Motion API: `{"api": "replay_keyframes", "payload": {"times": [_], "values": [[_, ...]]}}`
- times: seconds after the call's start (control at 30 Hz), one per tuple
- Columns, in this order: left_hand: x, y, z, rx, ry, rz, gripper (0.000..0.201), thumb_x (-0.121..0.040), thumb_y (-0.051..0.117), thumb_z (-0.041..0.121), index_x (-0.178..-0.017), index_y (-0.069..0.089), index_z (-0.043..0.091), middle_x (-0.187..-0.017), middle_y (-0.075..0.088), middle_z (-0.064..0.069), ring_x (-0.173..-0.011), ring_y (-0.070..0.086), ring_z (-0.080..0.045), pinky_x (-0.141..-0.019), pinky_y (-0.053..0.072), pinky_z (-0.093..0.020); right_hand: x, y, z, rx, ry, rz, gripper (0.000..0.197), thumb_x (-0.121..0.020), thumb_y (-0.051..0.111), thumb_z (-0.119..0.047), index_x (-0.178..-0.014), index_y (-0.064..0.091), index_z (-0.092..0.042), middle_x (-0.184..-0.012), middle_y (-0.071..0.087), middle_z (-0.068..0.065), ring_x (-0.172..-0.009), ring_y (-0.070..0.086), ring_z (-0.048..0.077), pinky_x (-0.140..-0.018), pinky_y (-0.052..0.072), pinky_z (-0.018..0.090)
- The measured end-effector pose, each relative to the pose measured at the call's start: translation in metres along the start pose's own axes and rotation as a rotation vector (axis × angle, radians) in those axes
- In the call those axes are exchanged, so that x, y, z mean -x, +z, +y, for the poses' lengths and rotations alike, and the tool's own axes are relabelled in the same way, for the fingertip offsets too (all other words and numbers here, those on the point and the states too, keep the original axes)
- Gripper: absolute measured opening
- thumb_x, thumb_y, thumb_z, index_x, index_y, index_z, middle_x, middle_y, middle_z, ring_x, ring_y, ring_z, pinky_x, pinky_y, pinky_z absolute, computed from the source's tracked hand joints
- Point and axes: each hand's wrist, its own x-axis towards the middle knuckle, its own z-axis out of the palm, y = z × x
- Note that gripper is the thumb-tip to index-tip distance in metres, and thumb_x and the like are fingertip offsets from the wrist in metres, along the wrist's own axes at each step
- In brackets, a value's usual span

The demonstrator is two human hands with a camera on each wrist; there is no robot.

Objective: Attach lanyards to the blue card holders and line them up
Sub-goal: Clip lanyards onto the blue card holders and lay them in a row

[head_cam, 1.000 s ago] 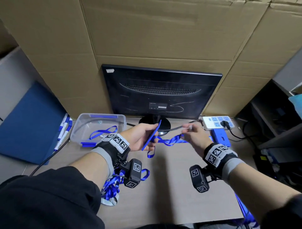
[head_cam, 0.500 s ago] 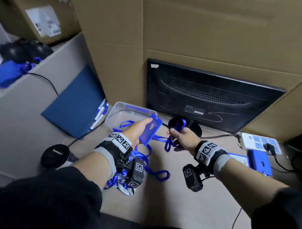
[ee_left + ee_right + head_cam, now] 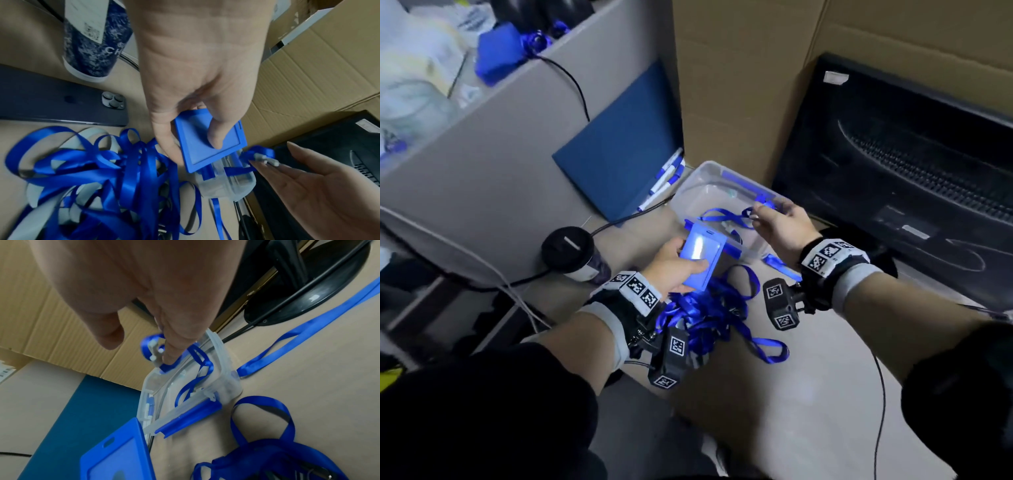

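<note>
My left hand (image 3: 676,265) grips a blue card holder (image 3: 700,255) by its lower end, window side up, thumb on top; the left wrist view shows its solid back (image 3: 207,146). My right hand (image 3: 768,214) holds the clip end of a blue lanyard (image 3: 726,216) in its fingertips above a clear plastic box (image 3: 697,186). The pale clip (image 3: 156,353) lies against those fingertips and the ribbon trails down into the box (image 3: 223,369). A tangled pile of blue lanyards (image 3: 709,308) lies on the desk under my left wrist.
A dark lidded cup (image 3: 573,251) stands left of my left hand, with a phone (image 3: 61,105) lying beside it. A blue folder (image 3: 619,150) and markers (image 3: 664,178) lean at the back left. The monitor (image 3: 911,164) and its stand (image 3: 308,288) fill the right. Cardboard walls stand behind.
Both hands have moved left to the clear box, and the view has swung left with them. My left hand has turned the holder window-up. My right hand now holds the lanyard end above the box.
</note>
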Motion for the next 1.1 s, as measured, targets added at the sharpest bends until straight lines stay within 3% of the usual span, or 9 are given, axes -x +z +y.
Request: {"api": "replay_keyframes", "payload": {"times": [0.07,0.13,0.2,0.37,0.53,0.67,0.77,0.93,1.1], "values": [[0.001,-0.003,0.0,0.01,-0.01,-0.026,0.042,-0.095,0.075,0.012,-0.131,0.054,0.015,-0.131,0.068,-0.008,-0.108,0.073,-0.031,-0.072,0.065,-0.045,-0.003,-0.004,0.004,0.012,0.026,0.017,0.057,-0.097,0.069,-0.01,-0.147,0.041,-0.003,-0.108,0.067,0.012,-0.081,0.063,0.014,-0.081,0.056,0.024],[0.003,-0.004,0.003,0.005,-0.03,-0.058,0.04,-0.096,0.073,0.011,-0.131,0.054,0.014,-0.132,0.066,-0.008,-0.109,0.073,-0.031,-0.064,0.065,-0.041,-0.001,-0.008,0.004,0.039,0.051,0.015,0.066,-0.097,0.068,-0.009,-0.154,0.033,-0.005,-0.121,0.069,0.018,-0.097,0.067,0.019,-0.099,0.054,0.034],[0.004,-0.002,0.006,-0.024,-0.054,-0.067,0.037,-0.098,0.069,0.008,-0.131,0.053,0.013,-0.131,0.065,-0.009,-0.108,0.073,-0.032,-0.061,0.065,-0.041,0.003,-0.012,0.003,0.065,0.058,0.001,0.052,-0.098,0.064,-0.005,-0.147,0.044,-0.001,-0.114,0.068,0.018,-0.096,0.067,0.024,-0.099,0.054,0.039],[0.005,0.003,0.008,-0.106,-0.147,-0.118,0.026,-0.098,0.054,0.001,-0.122,0.052,0.011,-0.116,0.063,-0.014,-0.091,0.071,-0.029,-0.055,0.064,-0.043,0.027,-0.022,0.01,0.366,0.223,-0.161,0.014,-0.099,0.061,-0.003,-0.105,0.07,-0.011,-0.093,0.071,0.01,-0.076,0.063,0.026,-0.063,0.057,0.027],[0.004,0.007,0.0,-0.19,-0.212,-0.209,0.036,-0.095,0.061,0.003,-0.129,0.049,0.006,-0.124,0.069,-0.014,-0.092,0.075,-0.026,-0.059,0.063,-0.045,0.049,-0.038,0.058,0.877,0.387,-0.247,0.017,-0.092,0.066,-0.007,-0.103,0.076,-0.015,-0.091,0.073,0.009,-0.078,0.07,0.02,-0.078,0.061,0.037],[-0.003,0.02,-0.016,-0.208,-0.235,-0.261,0.039,-0.094,0.063,0.002,-0.128,0.046,0.009,-0.125,0.069,-0.014,-0.09,0.073,-0.026,-0.063,0.065,-0.049,0.058,-0.042,0.1,1.0,0.299,-0.146,0.027,-0.084,0.065,-0.007,-0.077,0.076,-0.03,-0.066,0.071,-0.007,-0.064,0.065,0.016,-0.072,0.061,0.032],[-0.007,0.028,-0.032,-0.225,-0.251,-0.287,0.034,-0.097,0.055,0.002,-0.13,0.051,0.009,-0.132,0.065,-0.014,-0.092,0.07,-0.026,-0.074,0.064,-0.054,0.056,-0.041,0.119,1.056,0.203,-0.108,0.028,-0.083,0.068,-0.009,-0.076,0.077,-0.034,-0.055,0.065,-0.022,-0.063,0.061,0.009,-0.079,0.059,0.03],[-0.013,0.032,-0.068,-0.191,-0.189,-0.217,0.043,-0.097,0.05,0.0,-0.136,0.054,0.018,-0.136,0.061,-0.002,-0.096,0.071,-0.026,-0.069,0.065,-0.05,0.051,-0.037,0.143,1.231,0.142,-0.252,0.039,-0.073,0.081,-0.015,-0.109,0.077,-0.028,-0.088,0.068,-0.01,-0.087,0.066,0.014,-0.077,0.051,0.022],[-0.002,0.034,-0.086,-0.083,-0.128,-0.1,0.039,-0.1,0.046,-0.004,-0.133,0.055,0.016,-0.123,0.064,-0.009,-0.106,0.069,-0.03,-0.08,0.062,-0.053,0.065,-0.052,0.157,1.326,0.082,-0.087,0.029,-0.075,0.074,-0.015,-0.099,0.064,-0.029,-0.111,0.063,0.006,-0.094,0.06,0.024,-0.077,0.041,0.021]]}}
